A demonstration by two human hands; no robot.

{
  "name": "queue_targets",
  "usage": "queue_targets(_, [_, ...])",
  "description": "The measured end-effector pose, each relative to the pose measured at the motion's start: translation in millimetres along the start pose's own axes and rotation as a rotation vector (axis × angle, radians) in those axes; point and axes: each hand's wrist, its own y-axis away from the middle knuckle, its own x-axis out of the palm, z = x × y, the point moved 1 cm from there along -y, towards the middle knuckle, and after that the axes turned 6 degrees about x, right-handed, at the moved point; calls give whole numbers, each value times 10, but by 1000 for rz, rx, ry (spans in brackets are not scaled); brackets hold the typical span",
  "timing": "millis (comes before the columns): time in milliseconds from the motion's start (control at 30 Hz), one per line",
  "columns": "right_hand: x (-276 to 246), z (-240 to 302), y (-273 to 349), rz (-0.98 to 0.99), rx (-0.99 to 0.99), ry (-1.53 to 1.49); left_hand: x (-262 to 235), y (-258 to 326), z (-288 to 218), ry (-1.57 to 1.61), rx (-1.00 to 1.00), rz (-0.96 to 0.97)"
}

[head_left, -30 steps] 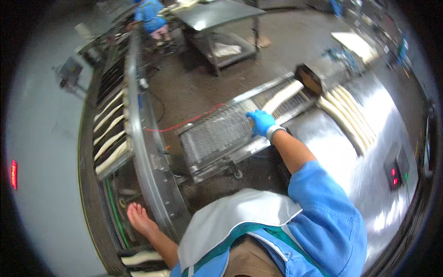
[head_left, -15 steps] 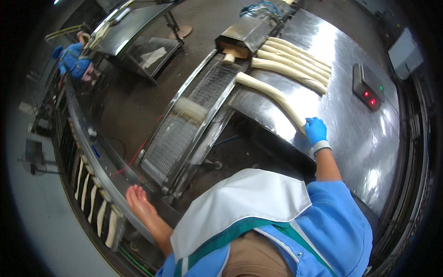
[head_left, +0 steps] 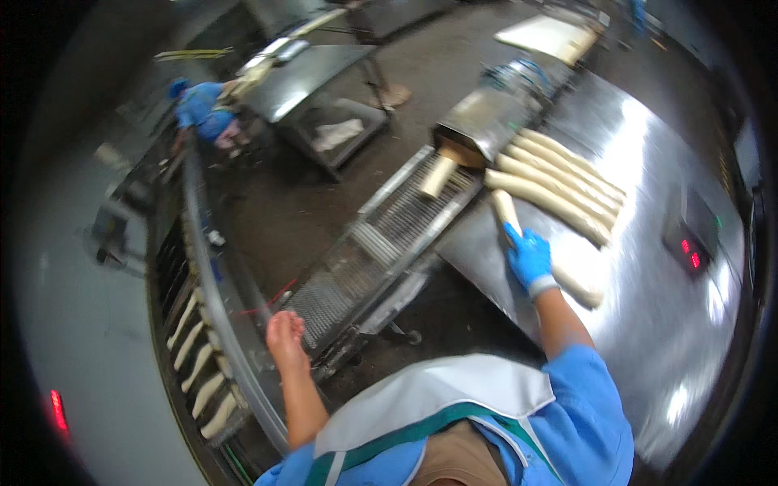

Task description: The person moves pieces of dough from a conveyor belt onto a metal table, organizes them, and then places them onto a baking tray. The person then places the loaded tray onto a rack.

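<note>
My right hand (head_left: 531,257), in a blue glove, lies across the middle of a long dough log (head_left: 577,279) on the steel table. Its fingers are spread over the top of the dough and hide part of it. My left hand (head_left: 285,334), bare, hangs in the air by the near end of the mesh conveyor (head_left: 324,301). Its fingers are slightly bent and blurred, with nothing seen in them. Several more dough logs (head_left: 559,198) lie side by side beyond my right hand. A short dough piece (head_left: 438,176) sticks out of the metal housing (head_left: 480,117) onto the conveyor.
The steel table (head_left: 648,356) carries a dark box with red lit digits (head_left: 691,231) at right. Along the left, a curved rail (head_left: 235,344) runs beside a rack of dough strips (head_left: 207,394). A co-worker in blue (head_left: 203,113) stands far left near another metal table (head_left: 312,77).
My right hand has moved from the near end of the dough log to its middle. The dough at the housing reaches farther out. My view has shifted, and my left hand's fingers are more bent.
</note>
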Motion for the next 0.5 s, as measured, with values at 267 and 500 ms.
queue_targets(267, [-51,-506,-1055,127,224,200,-434,447,-73,-103,-28,-315])
queue_targets(500, [-157,-524,-1525,400,302,211,-506,708,-67,-122,-71,-417])
